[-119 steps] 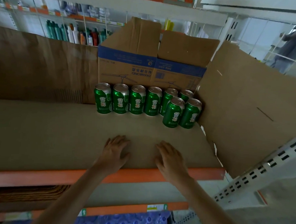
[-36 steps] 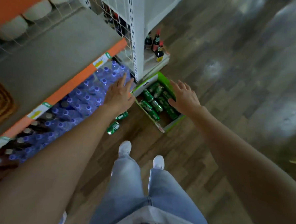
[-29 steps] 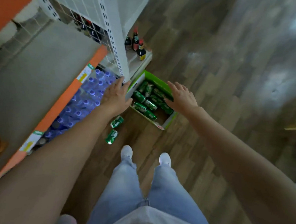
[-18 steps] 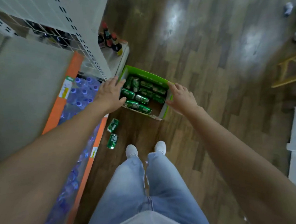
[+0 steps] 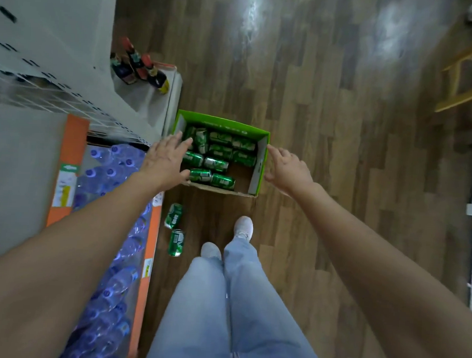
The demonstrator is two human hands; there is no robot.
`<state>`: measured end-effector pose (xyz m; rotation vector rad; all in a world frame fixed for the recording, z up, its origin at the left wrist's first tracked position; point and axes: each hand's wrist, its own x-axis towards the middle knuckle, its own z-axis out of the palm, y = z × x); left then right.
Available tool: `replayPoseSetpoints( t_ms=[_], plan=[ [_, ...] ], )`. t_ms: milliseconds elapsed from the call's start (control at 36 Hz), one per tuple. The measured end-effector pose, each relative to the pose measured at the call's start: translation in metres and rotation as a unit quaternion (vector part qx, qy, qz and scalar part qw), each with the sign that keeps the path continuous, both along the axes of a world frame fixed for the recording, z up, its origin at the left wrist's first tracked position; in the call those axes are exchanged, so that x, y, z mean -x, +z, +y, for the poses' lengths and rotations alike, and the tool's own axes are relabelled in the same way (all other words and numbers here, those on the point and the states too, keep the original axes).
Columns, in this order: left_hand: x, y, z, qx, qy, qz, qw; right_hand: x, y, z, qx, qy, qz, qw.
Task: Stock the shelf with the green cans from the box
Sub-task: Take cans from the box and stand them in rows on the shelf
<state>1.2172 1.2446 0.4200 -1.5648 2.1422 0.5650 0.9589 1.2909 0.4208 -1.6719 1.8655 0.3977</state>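
A green cardboard box (image 5: pixel 260 163) lies open on the wooden floor below me, with several green cans (image 5: pixel 216 164) lying on their sides inside it. My left hand (image 5: pixel 166 158) hovers over the box's left edge, fingers spread and straight, holding nothing. Beside the box's right wall, my right hand (image 5: pixel 287 168) reaches down with fingers relaxed and empty. Two loose green cans (image 5: pixel 175 230) lie on the floor beside the shelf, in front of my feet.
The shelf unit with orange edges (image 5: pixel 72 153) stands at the left, with packs of water bottles (image 5: pixel 112 167) on its bottom level. Dark sauce bottles (image 5: pixel 138 67) stand on a low white shelf beyond the box. A wooden stool (image 5: pixel 467 78) is at the far right.
My view dropped from the upper shelf and its row of standing cans to the floor. Both hands left the shelf board and reached down towards the box; they hold nothing.
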Motion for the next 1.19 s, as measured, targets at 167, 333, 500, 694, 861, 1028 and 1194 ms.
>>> replayPoseSetpoints(
  t_ms=[167, 333, 500, 694, 861, 1028, 1194],
  plan=[
    [0.015, -0.024, -0.033, -0.001, -0.019, 0.014, 1.000, 0.003, -0.031, -0.022, -0.017, -0.001, 0.003, 1.000],
    [0.012, -0.073, -0.051, -0.049, -0.007, 0.013, 0.999, -0.005, -0.076, -0.044, -0.037, -0.010, 0.010, 0.999],
    [0.001, -0.142, -0.056, -0.098, -0.023, 0.007, 0.995, -0.023, -0.137, -0.063, -0.048, -0.033, 0.004, 0.998],
    [-0.012, -0.232, -0.076, -0.109, -0.025, 0.010, 0.994, -0.027, -0.228, -0.074, -0.070, -0.030, 0.002, 0.997],
    [-0.018, -0.312, -0.101, -0.085, -0.039, -0.007, 0.996, -0.021, -0.306, -0.085, -0.074, -0.011, 0.006, 0.997],
    [-0.015, -0.384, -0.122, -0.057, -0.105, -0.039, 0.992, -0.012, -0.383, -0.093, -0.074, -0.004, 0.009, 0.997],
    [-0.015, -0.447, -0.144, -0.030, -0.137, -0.040, 0.989, -0.006, -0.449, -0.100, -0.081, -0.016, 0.012, 0.996]
  ],
)
